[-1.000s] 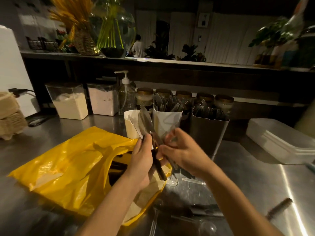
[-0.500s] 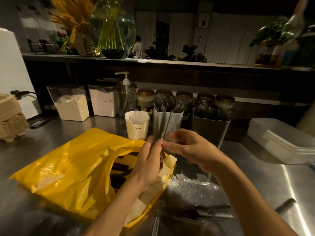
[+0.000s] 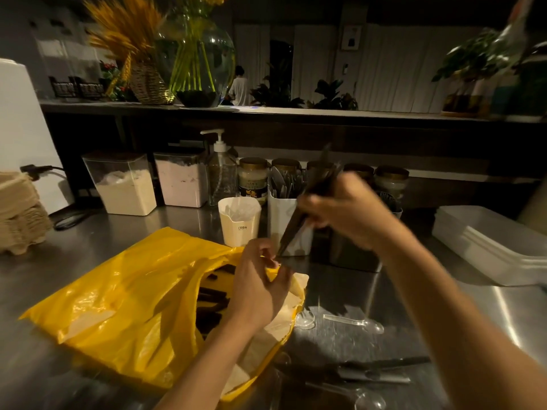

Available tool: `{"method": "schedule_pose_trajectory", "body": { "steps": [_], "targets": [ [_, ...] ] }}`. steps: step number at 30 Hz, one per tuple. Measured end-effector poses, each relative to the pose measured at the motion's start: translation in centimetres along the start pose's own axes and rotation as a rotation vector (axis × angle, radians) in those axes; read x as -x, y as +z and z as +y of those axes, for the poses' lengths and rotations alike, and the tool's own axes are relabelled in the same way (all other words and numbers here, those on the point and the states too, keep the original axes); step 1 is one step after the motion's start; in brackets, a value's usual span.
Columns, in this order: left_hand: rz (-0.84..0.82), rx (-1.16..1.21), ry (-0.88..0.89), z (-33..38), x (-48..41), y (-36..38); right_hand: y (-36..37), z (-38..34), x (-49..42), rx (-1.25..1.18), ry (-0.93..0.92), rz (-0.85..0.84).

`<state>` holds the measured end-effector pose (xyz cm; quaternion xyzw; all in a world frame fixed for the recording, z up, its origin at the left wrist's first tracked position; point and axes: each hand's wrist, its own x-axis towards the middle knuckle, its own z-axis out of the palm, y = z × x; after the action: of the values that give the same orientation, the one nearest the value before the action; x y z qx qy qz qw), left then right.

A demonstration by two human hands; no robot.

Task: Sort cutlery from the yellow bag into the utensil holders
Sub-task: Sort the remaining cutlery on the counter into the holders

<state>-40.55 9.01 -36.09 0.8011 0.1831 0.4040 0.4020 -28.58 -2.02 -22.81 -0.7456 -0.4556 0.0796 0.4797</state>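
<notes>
A yellow bag [image 3: 133, 291] lies open on the steel counter [image 3: 340, 291] at left, with dark pieces showing in its mouth. The left hand [image 3: 257, 287] sits at that opening, fingers curled; whether they pinch the plastic cannot be told. Behind it stand a white cup [image 3: 239, 221] and a white utensil holder [image 3: 282, 232] full of cutlery. The right hand [image 3: 347, 214], blurred, wraps its fingers round a tilted bundle of dark cutlery [image 3: 294, 224] in front of that holder. A dark utensil holder [image 3: 343, 253] stands just beside.
</notes>
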Motion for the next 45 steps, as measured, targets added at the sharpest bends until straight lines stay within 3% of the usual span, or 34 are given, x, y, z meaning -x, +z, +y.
{"method": "schedule_pose_trajectory", "body": {
  "steps": [3,5,9,15,20,23,24,26,28,30,33,35,37,40,42,45],
  "targets": [
    [-0.078,-0.086,-0.059,-0.2,0.3,-0.3,-2.8,-0.4,-3.5,-0.027,-0.105,0.298],
    [-0.18,-0.296,-0.057,0.1,0.6,-0.6,-3.1,0.0,-5.6,0.033,-0.154,0.416],
    [-0.225,-0.511,0.021,0.3,1.2,-0.4,-1.5,2.0,-9.6,0.186,-0.105,0.403],
    [-0.22,-0.587,0.075,-1.6,0.7,0.2,0.6,4.3,-12.5,0.469,0.066,0.173],
    [-0.205,-0.608,0.106,-2.4,0.5,0.5,1.2,3.8,-12.4,0.191,0.048,0.423],
    [-0.197,-0.558,0.136,-2.2,0.6,0.4,2.3,4.5,-12.0,0.429,-0.086,0.591],
    [-0.194,-0.548,0.145,-2.1,0.6,0.4,2.7,4.9,-11.8,0.55,-0.092,0.546],
    [-0.198,-0.534,0.146,-1.8,0.7,0.2,3.4,5.6,-11.3,0.707,-0.018,0.291],
    [-0.193,-0.531,0.154,-1.8,0.7,0.2,3.7,6.3,-11.2,0.708,0.098,0.091],
    [-0.187,-0.517,0.154,-1.4,0.8,0.2,3.8,6.3,-10.6,0.672,0.087,0.123],
    [-0.184,-0.517,0.145,-1.4,0.9,0.7,3.6,5.2,-7.3,0.694,-0.119,0.345],
    [-0.204,-0.581,0.117,-2.1,0.6,0.7,3.1,4.2,-4.2,0.627,-0.215,0.335],
    [-0.229,-0.655,0.084,-2.7,0.3,0.9,2.1,3.4,-0.9,0.534,-0.093,0.046],
    [-0.269,-0.545,0.14,-2.4,0.3,0.7,1.2,2.9,4.2,0.645,0.097,-0.452],
    [-0.336,-0.397,0.228,-1.2,0.7,0.3,1.1,3.1,7.3,0.691,0.203,-0.606],
    [-0.576,-0.317,0.266,0.6,1.5,0.1,1.2,3.4,11.6,0.627,0.346,-0.813]
  ]
}}
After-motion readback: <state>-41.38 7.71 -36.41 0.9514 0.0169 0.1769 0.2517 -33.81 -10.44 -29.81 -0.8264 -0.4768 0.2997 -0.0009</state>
